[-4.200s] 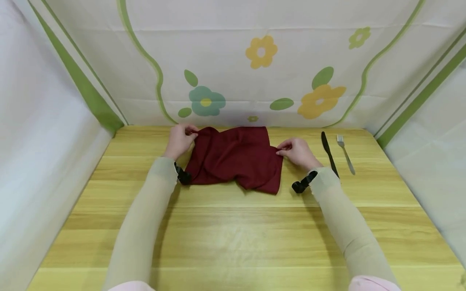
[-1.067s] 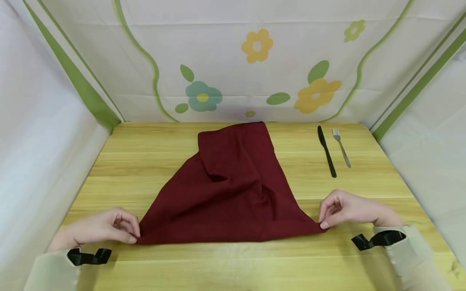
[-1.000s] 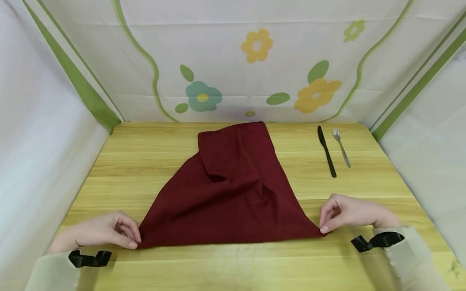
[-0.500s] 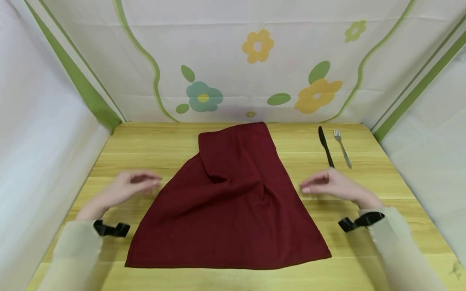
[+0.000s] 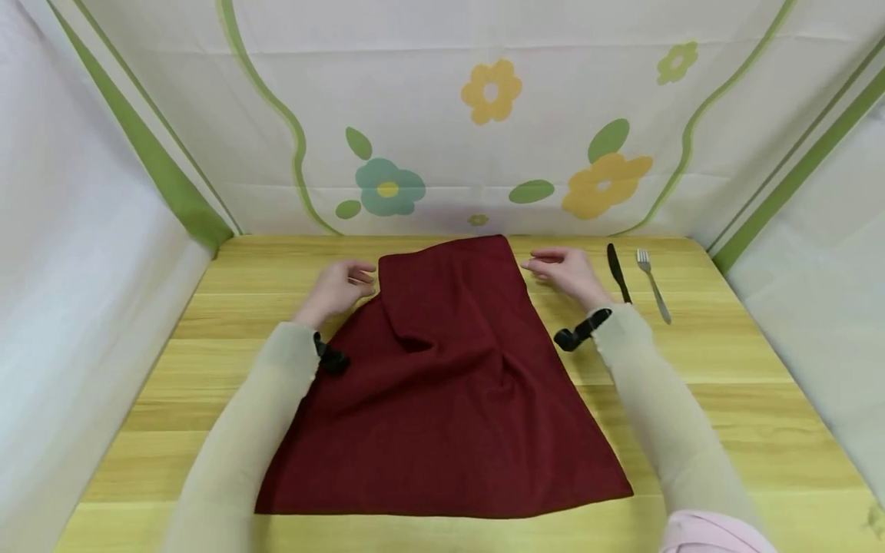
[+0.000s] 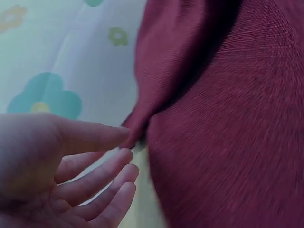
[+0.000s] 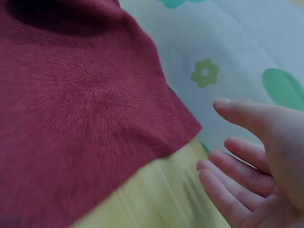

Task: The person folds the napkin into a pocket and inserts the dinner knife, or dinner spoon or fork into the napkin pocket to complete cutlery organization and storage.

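Note:
A dark red cloth napkin [image 5: 442, 438] lies on the wooden table, its near edge spread wide and straight, its far part narrower with a fold and wrinkles. At its far left corner is my left hand [image 5: 339, 288], fingers loosely bent. In the left wrist view the left thumb [image 6: 95, 137] tip overlaps that corner, with the other fingers apart from the thumb. My right hand [image 5: 567, 275] hovers just right of the far right corner. The right wrist view shows the thumb and fingers [image 7: 242, 168] spread, with a gap between them and the napkin corner [image 7: 190, 126].
Right of my right hand lie a black knife [image 5: 615, 265], partly hidden by the right sleeve, and a silver fork [image 5: 654, 286]. A white flower-printed curtain [image 5: 442, 100] hangs along the table's back edge, with white cloth walls on both sides.
Both hands pulled the napkin's near edge toward me and spread it, then let go. They have since moved forward and inward to its far corners.

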The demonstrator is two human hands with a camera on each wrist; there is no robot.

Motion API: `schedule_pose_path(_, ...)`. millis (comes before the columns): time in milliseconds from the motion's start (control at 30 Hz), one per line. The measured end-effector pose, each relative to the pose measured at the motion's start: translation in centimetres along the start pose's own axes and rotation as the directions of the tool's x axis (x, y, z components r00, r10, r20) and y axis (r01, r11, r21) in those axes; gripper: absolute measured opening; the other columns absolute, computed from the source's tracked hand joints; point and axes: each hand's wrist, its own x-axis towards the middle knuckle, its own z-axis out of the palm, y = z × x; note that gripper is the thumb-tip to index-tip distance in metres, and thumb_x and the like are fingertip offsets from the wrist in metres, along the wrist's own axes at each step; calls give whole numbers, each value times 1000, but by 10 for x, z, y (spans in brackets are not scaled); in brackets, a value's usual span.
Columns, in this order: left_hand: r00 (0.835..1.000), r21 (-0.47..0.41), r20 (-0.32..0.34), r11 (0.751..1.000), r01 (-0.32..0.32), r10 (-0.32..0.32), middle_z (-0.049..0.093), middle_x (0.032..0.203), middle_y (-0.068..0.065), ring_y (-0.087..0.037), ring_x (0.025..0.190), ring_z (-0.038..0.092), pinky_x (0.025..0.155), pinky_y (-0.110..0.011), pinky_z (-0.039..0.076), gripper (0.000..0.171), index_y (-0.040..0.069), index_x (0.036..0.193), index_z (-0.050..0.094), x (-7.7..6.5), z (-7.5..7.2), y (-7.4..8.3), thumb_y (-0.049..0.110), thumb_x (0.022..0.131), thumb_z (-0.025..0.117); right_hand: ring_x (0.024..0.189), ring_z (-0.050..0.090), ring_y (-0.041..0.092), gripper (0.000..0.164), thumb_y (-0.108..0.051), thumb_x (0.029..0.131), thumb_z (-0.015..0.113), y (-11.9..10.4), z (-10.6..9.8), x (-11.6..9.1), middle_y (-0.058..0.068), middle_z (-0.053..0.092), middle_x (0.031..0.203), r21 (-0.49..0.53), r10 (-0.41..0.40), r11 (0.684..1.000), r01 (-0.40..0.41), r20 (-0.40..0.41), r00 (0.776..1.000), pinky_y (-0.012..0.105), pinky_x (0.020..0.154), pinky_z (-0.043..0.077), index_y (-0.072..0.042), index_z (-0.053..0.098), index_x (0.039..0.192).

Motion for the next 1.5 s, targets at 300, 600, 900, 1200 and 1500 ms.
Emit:
schedule_pose_path(300,993,37,33,993,114,-115,66,120,-20,-34,109,61,94,-45,50,47,-2,130,62,6,11,4,14,89,80,88,70,23,49,-21,87,84,0,30,21,19,71,114,-142,35,989,-51,-111,993,28,72,58,0,68,129)
schedule_pose_path(600,986,112,105,987,118,-130,63,127,-18,-32,111,58,92,-43,50,41,-1,123,69,-3,9,5,19,89,79,100,66,27,29,-18,87,83,-2,36,22,13,74,111,-395,-86,918,27,-133,987,34,83,52,-3,79,112)
schedule_pose_path(900,977,40,-13,976,212,-212,61,123,-22,-35,107,58,90,-43,49,39,-4,128,62,-21,-34,-26,18,96,70,91,65,24,35,-21,92,78,7,-1,13,17,71,117,-414,7,908,-70,-153,988,31,73,53,-4,75,122)
schedule_pose_path(1200,961,73,-58,959,275,-271,53,131,-27,-40,113,53,94,-50,47,57,-5,133,53,-25,-61,-42,28,93,74,79,68,21,37,-17,91,79,11,-24,7,21,72,109,-367,20,928,-67,-130,991,23,59,52,2,72,122)
schedule_pose_path(1500,977,67,-178,989,130,-116,63,126,-23,-38,111,60,93,-51,50,36,0,132,65,16,-41,-36,20,102,63,79,63,19,35,-24,89,80,12,-12,13,15,74,103,-411,-36,909,-72,-250,968,24,62,49,-1,77,115)
